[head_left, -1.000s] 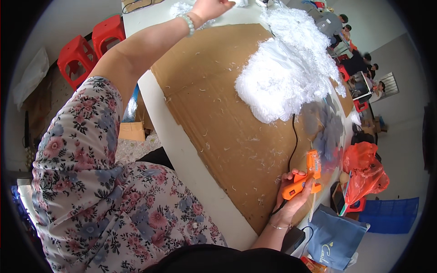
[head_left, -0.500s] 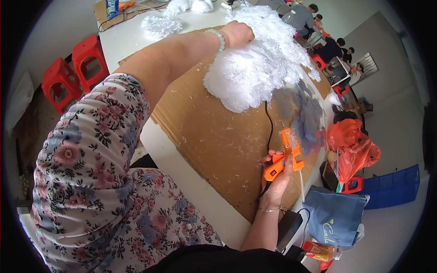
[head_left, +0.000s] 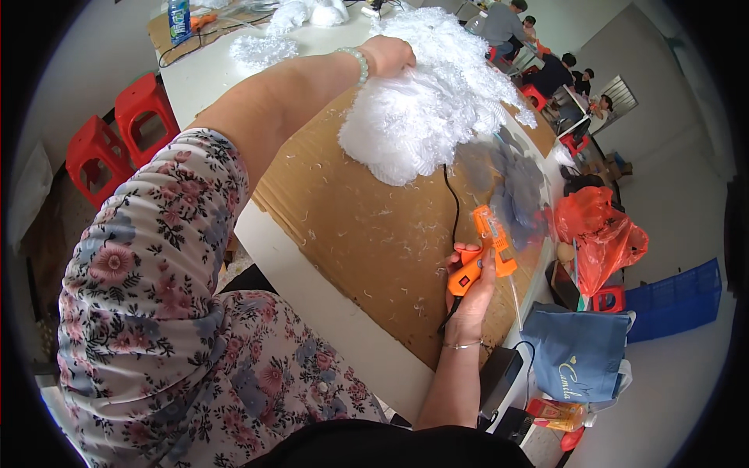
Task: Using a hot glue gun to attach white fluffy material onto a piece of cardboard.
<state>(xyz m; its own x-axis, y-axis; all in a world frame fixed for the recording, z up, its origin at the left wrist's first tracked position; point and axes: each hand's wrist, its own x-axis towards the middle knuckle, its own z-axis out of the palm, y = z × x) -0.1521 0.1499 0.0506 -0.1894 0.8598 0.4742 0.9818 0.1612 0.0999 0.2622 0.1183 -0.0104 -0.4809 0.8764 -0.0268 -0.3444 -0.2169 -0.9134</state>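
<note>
My left arm stretches across to the far side of the cardboard, where my left hand [head_left: 388, 56] is closed at the left edge of a heap of fluffy white fabric [head_left: 417, 117]. Its fingertips grip a bit of the fabric, which rises in a fold beneath them. Nearer to me, my right hand [head_left: 477, 295] is wrapped around an orange glue gun [head_left: 488, 246], nozzle tilted away from me. A glue stick [head_left: 515, 300] pokes out of the gun's back, and its black cord [head_left: 454, 207] runs toward the heap.
White scraps dot the cardboard sheet [head_left: 351, 234]. Grey translucent discs [head_left: 516, 187] lie on its right. Beyond the table's right edge are a red plastic bag [head_left: 597, 234] and a blue bag [head_left: 577, 351]. Red stools [head_left: 144, 117] stand at left; people [head_left: 507, 31] sit far off.
My left hand has shifted slightly left along the white heap, and a fold of fabric now shows under its fingers. My right hand keeps its hold on the glue gun. The view has turned slightly.
</note>
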